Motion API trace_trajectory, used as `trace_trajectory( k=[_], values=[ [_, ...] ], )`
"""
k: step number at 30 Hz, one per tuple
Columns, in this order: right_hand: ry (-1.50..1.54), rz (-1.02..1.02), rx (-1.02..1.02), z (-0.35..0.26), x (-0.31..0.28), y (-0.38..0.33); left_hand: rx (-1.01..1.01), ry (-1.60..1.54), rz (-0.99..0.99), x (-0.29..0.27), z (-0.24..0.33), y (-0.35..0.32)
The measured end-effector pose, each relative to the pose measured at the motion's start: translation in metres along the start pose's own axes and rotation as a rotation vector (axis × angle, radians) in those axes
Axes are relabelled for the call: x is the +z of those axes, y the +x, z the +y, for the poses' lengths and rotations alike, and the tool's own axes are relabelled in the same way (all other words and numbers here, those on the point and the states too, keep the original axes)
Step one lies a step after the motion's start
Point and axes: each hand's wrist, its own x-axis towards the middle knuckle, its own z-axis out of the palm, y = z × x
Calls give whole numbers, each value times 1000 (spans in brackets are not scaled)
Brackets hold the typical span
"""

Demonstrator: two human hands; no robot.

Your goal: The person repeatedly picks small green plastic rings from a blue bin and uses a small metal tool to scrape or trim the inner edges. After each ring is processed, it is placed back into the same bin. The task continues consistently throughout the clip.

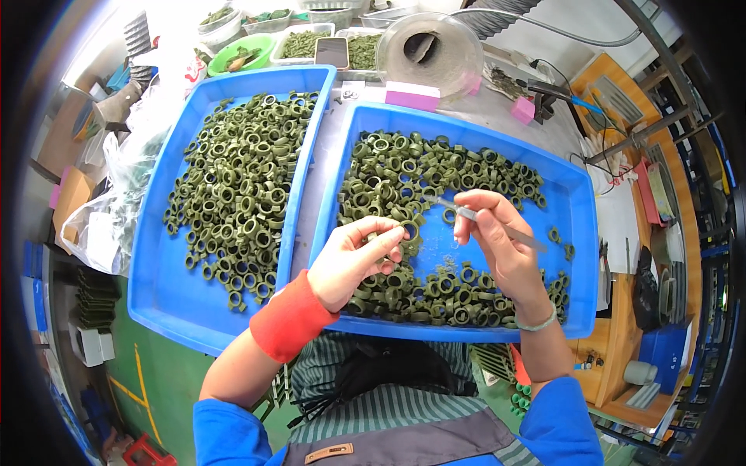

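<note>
Holding an olive-green ring [409, 230] pinched between thumb and fingertips of the left hand [353, 260], grip narrow and closed on it, just above the near blue tray [579, 233]. Hiding several more rings under that palm; how many, impossible to tell. Gripping a thin pale rod [470, 214] in the right hand [501, 245], fingers curled shut around it, tip lying just beside the held ring; whether touching, hard to make out. Covering the left wrist, a red wristband [289, 316]. Filling both this tray and the left blue tray [159, 279] on the counter, heaps of green rings [237, 194]. Farther back, blurred tubs, a clear round lid [430, 50], pink blocks [412, 96].
</note>
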Motion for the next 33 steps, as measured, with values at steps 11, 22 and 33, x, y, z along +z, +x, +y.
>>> trace_trajectory(
  k=[11,22,33],
  values=[
    [95,10,32,-5,4,-6,-43,-207,-188,-4,2,1],
    [-60,70,-87,1,4,-8,-58,-206,-234,-4,7,0],
    [-206,24,-193,5,6,-11,45,-241,-189,-1,4,-2]
  ],
)
